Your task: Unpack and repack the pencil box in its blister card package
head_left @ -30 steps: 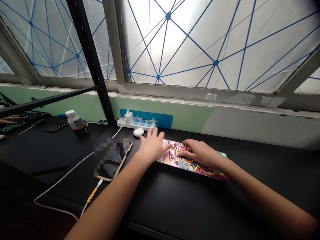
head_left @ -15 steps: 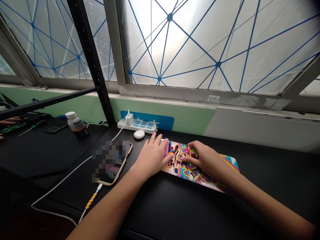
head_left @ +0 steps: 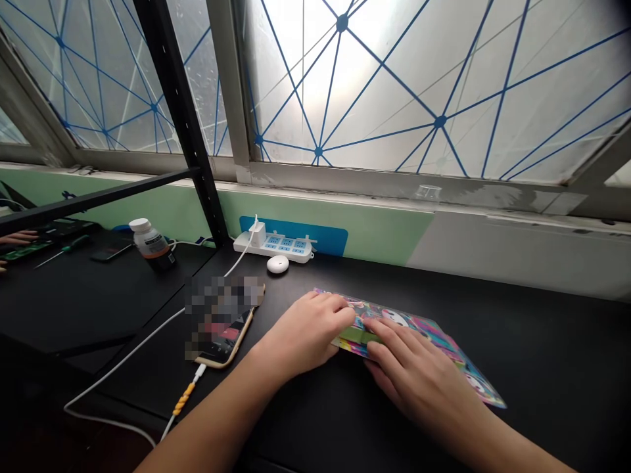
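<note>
A colourful cartoon-printed sheet lies on the black desk, with overlapping layers and a green strip showing between my hands. My left hand is closed on its left end, fingers curled over the far edge and thumb toward the middle. My right hand is closed over the near edge, its fingers close together on the printed surface and the lowest one beyond that edge. Part of the sheet is hidden under both hands.
Left of my hands, a phone lies connected to a white charging cable. By the wall are a white power strip and a white earbud case. A bottle stands near the black metal post. Another person's hand shows far left.
The sheet has shifted toward me at its right end and shows different print, with a green strip visible. My left fingers have curled in. My right hand has moved nearer and turned.
</note>
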The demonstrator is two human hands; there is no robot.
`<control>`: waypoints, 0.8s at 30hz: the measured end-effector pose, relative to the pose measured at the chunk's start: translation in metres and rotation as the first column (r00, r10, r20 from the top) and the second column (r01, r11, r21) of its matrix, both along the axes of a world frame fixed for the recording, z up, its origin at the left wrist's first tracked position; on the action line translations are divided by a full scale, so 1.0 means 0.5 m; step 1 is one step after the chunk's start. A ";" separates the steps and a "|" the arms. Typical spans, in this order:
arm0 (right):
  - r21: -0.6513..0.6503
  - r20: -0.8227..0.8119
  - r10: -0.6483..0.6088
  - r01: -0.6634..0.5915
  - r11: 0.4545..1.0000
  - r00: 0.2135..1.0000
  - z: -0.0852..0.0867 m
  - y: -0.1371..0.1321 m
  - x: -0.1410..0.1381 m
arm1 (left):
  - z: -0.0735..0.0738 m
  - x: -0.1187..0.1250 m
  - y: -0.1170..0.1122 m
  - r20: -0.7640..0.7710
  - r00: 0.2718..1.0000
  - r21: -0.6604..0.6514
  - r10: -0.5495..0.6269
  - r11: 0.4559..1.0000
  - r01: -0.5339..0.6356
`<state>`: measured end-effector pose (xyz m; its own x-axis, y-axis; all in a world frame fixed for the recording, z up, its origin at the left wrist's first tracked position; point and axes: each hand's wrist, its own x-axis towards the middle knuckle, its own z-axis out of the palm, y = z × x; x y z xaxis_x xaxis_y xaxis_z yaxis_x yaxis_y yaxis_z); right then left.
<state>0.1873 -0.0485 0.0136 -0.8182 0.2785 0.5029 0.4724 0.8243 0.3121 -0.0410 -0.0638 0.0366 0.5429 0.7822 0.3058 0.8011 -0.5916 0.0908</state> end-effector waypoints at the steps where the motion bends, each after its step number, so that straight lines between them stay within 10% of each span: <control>1: -0.092 0.012 0.010 -0.009 0.996 1.000 -0.002 0.003 0.008 | -0.002 0.003 -0.001 -0.005 1.000 -0.017 0.021 1.000 -0.021; 6: -0.579 0.136 0.001 0.078 0.811 0.991 0.012 0.067 0.072 | -0.007 0.000 0.003 0.047 0.992 -0.087 0.117 0.990 -0.112; 12: -0.724 0.130 -0.169 0.210 0.657 0.977 -0.005 0.138 0.106 | -0.045 -0.017 0.035 0.090 0.985 -0.125 0.146 0.983 -0.135; 18: -0.595 0.008 -0.247 0.203 0.778 0.969 -0.021 0.097 0.054 | -0.041 -0.036 0.034 0.121 0.982 -0.174 0.148 0.977 -0.126; 24: -0.409 -0.161 -0.290 0.204 0.889 0.943 0.006 0.096 0.049 | -0.019 -0.029 0.020 0.086 0.970 0.052 0.226 0.972 -0.230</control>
<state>0.2118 -0.0003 0.0165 -0.5837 0.6628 0.4691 0.6952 0.7064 -0.1330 -0.0556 -0.0540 0.0269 0.3248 0.8611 0.3912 0.9073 -0.4005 0.1282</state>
